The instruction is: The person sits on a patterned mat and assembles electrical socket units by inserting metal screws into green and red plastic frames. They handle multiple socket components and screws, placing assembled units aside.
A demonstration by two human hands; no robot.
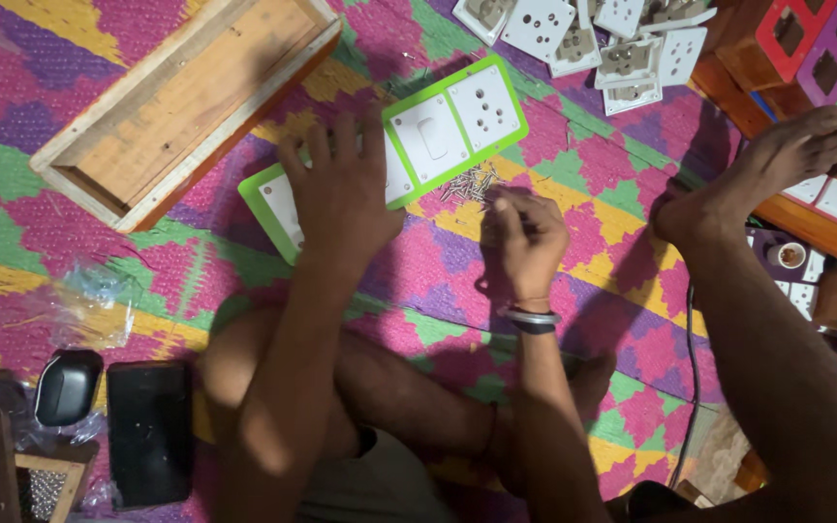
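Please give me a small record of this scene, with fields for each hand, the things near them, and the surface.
left hand: flat on the green-framed switch panel
right hand: fingertips pinched at the pile of small screws; a bangle on the wrist
surface: colourful woven mat
upper left: open wooden box
top: loose white socket modules
lower left: dark phone
right side: a bare foot

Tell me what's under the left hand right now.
The left hand lies flat on the green-framed switch plate, which rests on the woven mat. The plate's middle is covered; its white socket and switch show either side.
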